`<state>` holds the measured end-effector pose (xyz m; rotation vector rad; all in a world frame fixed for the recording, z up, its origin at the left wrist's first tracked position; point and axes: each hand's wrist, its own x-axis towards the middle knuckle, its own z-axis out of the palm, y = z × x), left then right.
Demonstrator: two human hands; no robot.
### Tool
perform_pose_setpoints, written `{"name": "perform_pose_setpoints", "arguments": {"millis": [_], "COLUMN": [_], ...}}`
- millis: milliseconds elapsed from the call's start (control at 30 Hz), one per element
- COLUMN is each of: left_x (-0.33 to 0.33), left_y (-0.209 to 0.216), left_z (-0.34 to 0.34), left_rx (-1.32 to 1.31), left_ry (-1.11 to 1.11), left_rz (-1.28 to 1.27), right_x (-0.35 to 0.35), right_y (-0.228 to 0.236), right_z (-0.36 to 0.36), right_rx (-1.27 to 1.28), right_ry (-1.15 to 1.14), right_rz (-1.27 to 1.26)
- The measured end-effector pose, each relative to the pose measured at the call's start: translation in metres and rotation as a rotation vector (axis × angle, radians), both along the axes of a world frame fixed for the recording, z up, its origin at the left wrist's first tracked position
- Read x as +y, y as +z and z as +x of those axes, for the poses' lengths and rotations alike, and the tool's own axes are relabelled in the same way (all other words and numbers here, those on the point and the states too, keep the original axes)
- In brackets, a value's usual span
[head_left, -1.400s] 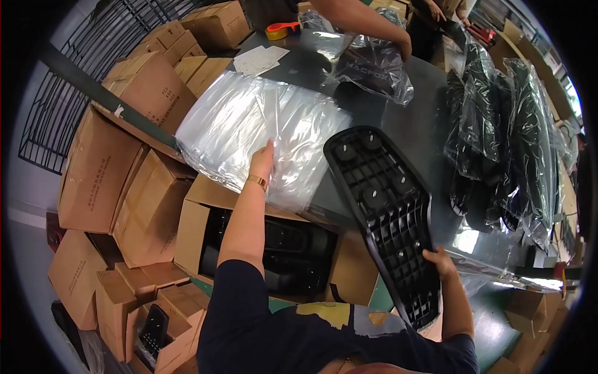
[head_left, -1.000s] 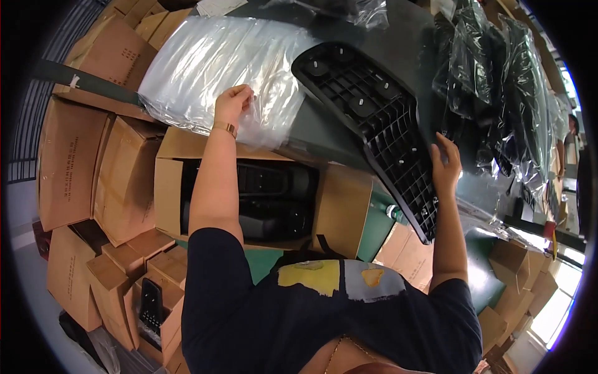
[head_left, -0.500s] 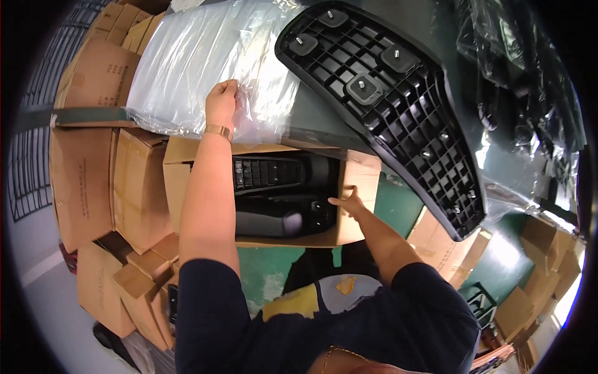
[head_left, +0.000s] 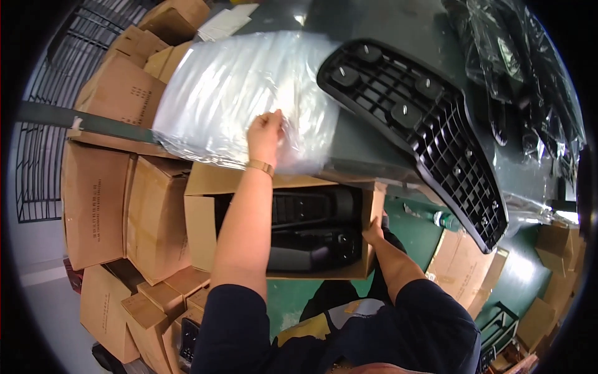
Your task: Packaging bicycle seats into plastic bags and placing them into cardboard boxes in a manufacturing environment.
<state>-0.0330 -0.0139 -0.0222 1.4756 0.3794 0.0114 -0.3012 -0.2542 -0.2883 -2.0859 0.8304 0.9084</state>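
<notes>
The left hand (head_left: 266, 137) pinches clear plastic bags (head_left: 218, 93). The right hand (head_left: 374, 233) touches an open brown cardboard box (head_left: 200, 230). A black, ribbed plastic panel (head_left: 436, 140) lies at right.

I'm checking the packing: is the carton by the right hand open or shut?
Open: no flap covers the carton, and black molded parts show inside.

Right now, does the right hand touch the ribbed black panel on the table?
No, the right hand is at the side of the open cardboard box, apart from the ribbed black panel.
</notes>
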Motion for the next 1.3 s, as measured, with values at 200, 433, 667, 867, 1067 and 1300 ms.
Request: {"name": "perform_pose_setpoints", "arguments": {"millis": [200, 433, 667, 867, 1067, 1300], "left_x": [0.015, 0.007, 0.013, 0.022, 0.101, 0.016], "left_y": [-0.004, 0.034, 0.068, 0.077, 0.053, 0.106], "left_z": [-0.004, 0.004, -0.008, -0.019, -0.031, -0.002], "left_rx": [0.142, 0.113, 0.026, 0.001, -0.259, -0.21], "left_ry": [-0.021, -0.037, -0.052, 0.142, 0.454, 0.348], "left_rz": [0.008, 0.07, -0.095, -0.446, -0.954, 0.148], "right_x": [0.01, 0.034, 0.097, 0.085, 0.075, 0.127], "right_y": [0.052, 0.328, 0.378, 0.348, 0.367, 0.415], "right_z": [-0.01, 0.118, 0.307, 0.365, 0.367, 0.335], "right_rx": [0.009, -0.748, -1.024, -0.758, -0.889, -1.484], "right_ry": [0.567, 0.655, 0.588, 0.499, 0.971, 1.256], "right_rz": [0.017, 0.858, 0.238, 0.389, -0.233, -0.105]}}
